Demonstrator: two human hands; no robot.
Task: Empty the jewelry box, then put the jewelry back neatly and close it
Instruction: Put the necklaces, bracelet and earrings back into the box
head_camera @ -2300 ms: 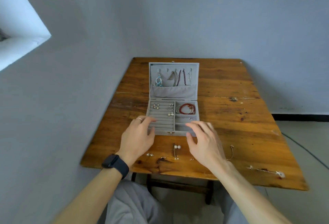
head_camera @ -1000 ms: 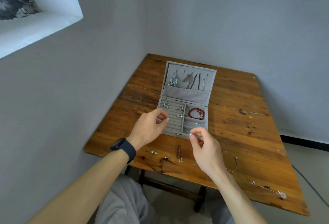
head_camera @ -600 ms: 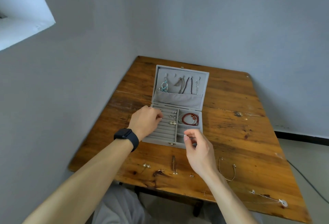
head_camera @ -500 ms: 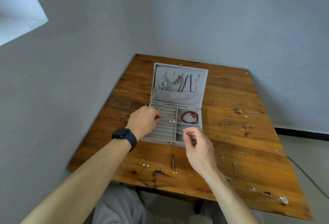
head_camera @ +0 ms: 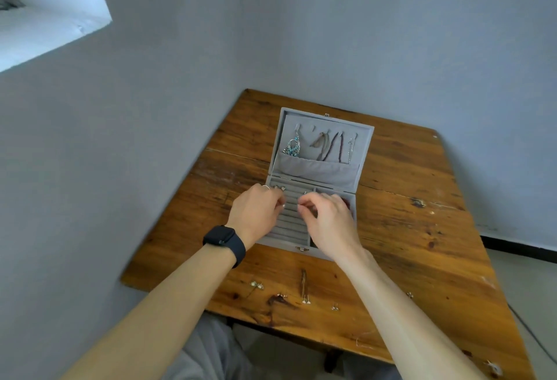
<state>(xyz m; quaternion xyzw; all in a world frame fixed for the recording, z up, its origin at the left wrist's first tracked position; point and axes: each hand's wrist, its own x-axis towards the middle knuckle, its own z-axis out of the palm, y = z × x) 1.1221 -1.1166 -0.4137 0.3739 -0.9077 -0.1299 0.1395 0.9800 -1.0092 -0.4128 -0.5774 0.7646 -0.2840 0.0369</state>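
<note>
Lap: grey trousers [head_camera: 211, 355] at the bottom edge, both bare forearms reaching forward over them.

Near edge of the worn brown wooden table [head_camera: 407, 229]: small loose metal earrings [head_camera: 256, 285] lie scattered in a rough row, with a longer pair of drop earrings [head_camera: 305, 297] to their right. A small white pendant [head_camera: 493, 367] sits at the near right corner, well apart from the rest.

Left wrist: black smartwatch [head_camera: 224, 241].

Grey velvet jewelry box [head_camera: 286, 241] stands open mid-table, with the brass clasp [head_camera: 301, 248] on its front wall.

- Left hand [head_camera: 256, 213]: over the ring-roll section, fingers curled, thin ring on one finger. A tiny pale stud [head_camera: 283, 205] shows at the fingertips; pinched or only touched, cannot tell.
- Right hand [head_camera: 328, 219]: over the centre of the tray, fingers curled, thumb and forefinger tips together. Anything between them is too small to see.
- The red beaded bracelet [head_camera: 346, 203] lies in the right compartment, mostly hidden by the right hand.

The upright lid [head_camera: 325, 124] holds a blue-stone pendant [head_camera: 293, 147], a dark beaded strand [head_camera: 333, 149] and a thin silver chain [head_camera: 349, 150], their ends tucked into the pocket.

Beyond are grey walls.
</note>
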